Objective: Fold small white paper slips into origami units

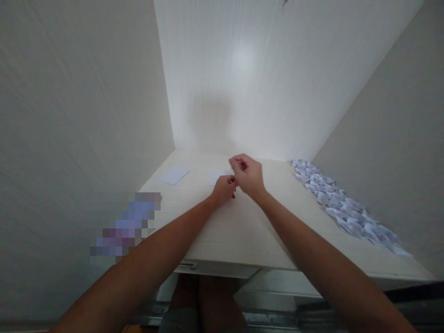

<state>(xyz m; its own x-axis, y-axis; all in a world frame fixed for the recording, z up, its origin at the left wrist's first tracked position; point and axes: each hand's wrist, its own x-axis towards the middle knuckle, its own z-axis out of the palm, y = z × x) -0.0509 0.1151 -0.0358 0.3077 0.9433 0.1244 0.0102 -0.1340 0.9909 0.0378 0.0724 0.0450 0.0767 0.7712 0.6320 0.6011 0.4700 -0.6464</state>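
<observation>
My left hand (224, 190) is over the middle of the white table, its fingers curled together. A thin whitish bit shows at its fingertips, too small to name, and a small red spot shows just below them. Right beside it and slightly higher, my right hand (249, 175) is closed with thumb and fingers pressed together; what it pinches, if anything, is hidden. Behind my left hand lies a white piece of paper (215, 177), partly covered by that hand. Another flat sheet of white paper (174, 175) rests farther left.
Many folded white papers (333, 196) lie in a long band along the table's right side. A blurred-out patch (128, 224) covers something at the left edge. Walls enclose the table (222, 236) at the back and both sides; a drawer (222, 269) sits under its front edge.
</observation>
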